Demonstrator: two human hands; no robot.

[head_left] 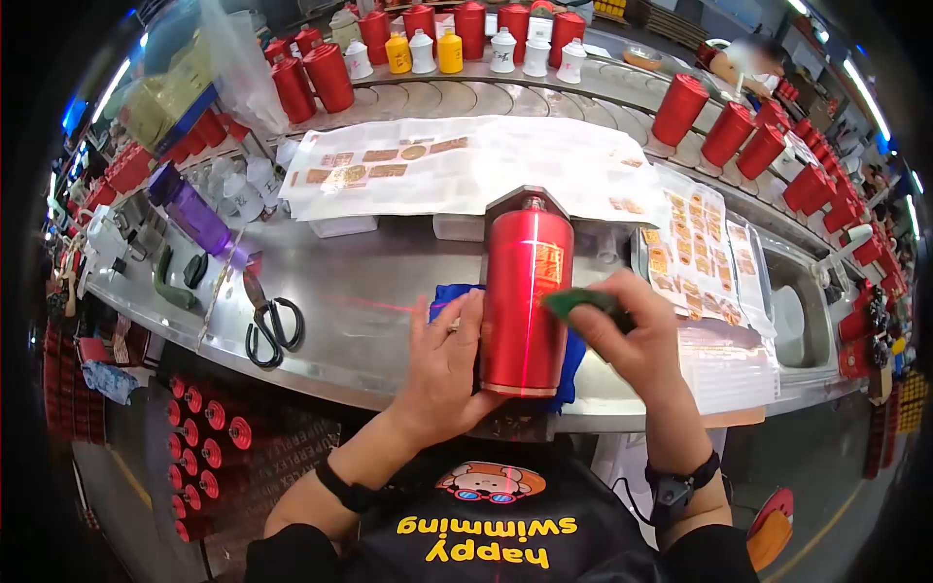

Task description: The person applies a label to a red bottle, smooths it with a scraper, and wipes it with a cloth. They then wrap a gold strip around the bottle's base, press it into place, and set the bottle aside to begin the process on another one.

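1. Red bottle [526, 296] in the head view, lying lengthwise on a blue cloth [449, 296] at the near edge of the desk [360, 291], neck pointing away, with a thin red line of light down its middle.
2. Left hand [442, 364] flat with fingers spread, pressed against the bottle's left side and gripping nothing. Right hand [632, 335] pinched on a green pad [581, 303], held to the bottle's right side just below a gold label [547, 262].
3. Judged partway through: label already on the bottle, rubbing-down seemingly in hand and not finished.
4. Plenty apparently left: label sheets [466, 165] spread beyond the bottle and to its right, many gold labels unpeeled.
5. Scissors [272, 330] lying untouched well to the left. Rows of red bottles [729, 131] on the shelf behind, labelled or not impossible to tell.
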